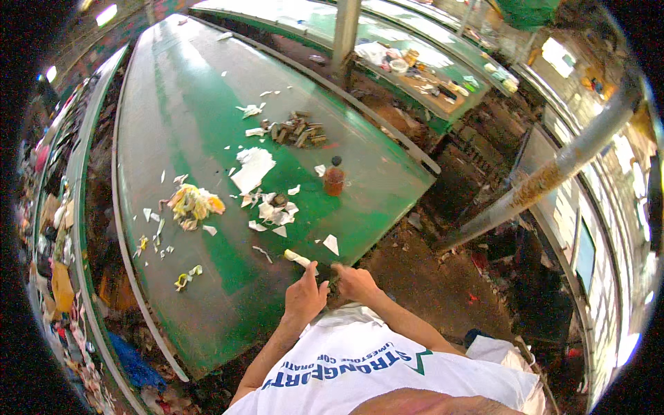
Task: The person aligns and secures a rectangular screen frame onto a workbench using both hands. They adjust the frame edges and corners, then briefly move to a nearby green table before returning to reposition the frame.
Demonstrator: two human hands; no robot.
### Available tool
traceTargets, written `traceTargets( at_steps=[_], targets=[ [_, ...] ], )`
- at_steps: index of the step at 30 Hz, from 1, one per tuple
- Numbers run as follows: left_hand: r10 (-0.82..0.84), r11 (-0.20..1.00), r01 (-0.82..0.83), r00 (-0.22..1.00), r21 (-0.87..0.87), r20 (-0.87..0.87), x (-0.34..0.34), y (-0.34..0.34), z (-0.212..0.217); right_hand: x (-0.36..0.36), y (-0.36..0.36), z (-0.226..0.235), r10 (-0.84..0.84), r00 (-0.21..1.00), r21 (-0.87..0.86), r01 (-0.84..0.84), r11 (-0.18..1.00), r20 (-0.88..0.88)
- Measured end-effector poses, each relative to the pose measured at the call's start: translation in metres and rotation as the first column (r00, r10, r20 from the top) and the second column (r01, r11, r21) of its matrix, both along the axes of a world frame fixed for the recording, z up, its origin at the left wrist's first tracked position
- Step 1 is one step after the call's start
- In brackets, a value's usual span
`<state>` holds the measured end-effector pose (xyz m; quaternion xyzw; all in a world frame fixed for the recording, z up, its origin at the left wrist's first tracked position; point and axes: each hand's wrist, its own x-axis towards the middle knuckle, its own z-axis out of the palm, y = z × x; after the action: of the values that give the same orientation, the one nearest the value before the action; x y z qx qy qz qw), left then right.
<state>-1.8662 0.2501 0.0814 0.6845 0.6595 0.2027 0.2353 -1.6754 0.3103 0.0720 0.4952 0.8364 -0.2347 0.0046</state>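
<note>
My left hand (305,295) grips a small rolled white paper tube (297,258) at the near edge of the green table (200,117). Just to its right, my right hand (354,280) has its fingers closed, pinching the tube's near end or something small beside it; which one is unclear. Torn white paper scraps (273,209) lie just beyond the hands, with a larger white sheet (253,167) farther off.
A small brown bottle (334,178) with a dark cap stands on the table. A pile of short brown sticks (299,131) lies farther back, a crumpled yellow and pink wad (191,204) at left. A rusty pole (553,173) slants at right above a dirty floor.
</note>
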Motion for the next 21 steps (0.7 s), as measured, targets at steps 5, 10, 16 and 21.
traceTargets(
  at_steps=[5, 10, 16, 21],
  targets=[
    [-0.068, 0.994, 0.057, 0.99, -0.093, -0.122, 0.005, 0.018, -0.007, 0.01, -0.019, 0.01, -0.15, 0.891, 0.24, 0.271, 0.932, -0.428],
    [-0.064, 0.993, 0.063, 0.998, 0.099, 0.003, 0.021, 0.033, -0.001, 0.018, -0.003, -0.013, -0.094, 0.91, 0.225, 0.198, 0.954, -0.404],
    [-0.133, 0.977, 0.117, 0.988, 0.176, 0.08, 0.073, 0.049, 0.023, 0.051, -0.021, -0.043, -0.003, 0.913, 0.123, 0.059, 0.991, -0.409],
    [-0.183, 0.982, 0.178, 0.98, 0.059, 0.081, 0.131, 0.035, 0.02, 0.152, -0.055, -0.063, -0.019, 0.997, -0.164, 0.007, 0.986, -0.069]
  ],
)
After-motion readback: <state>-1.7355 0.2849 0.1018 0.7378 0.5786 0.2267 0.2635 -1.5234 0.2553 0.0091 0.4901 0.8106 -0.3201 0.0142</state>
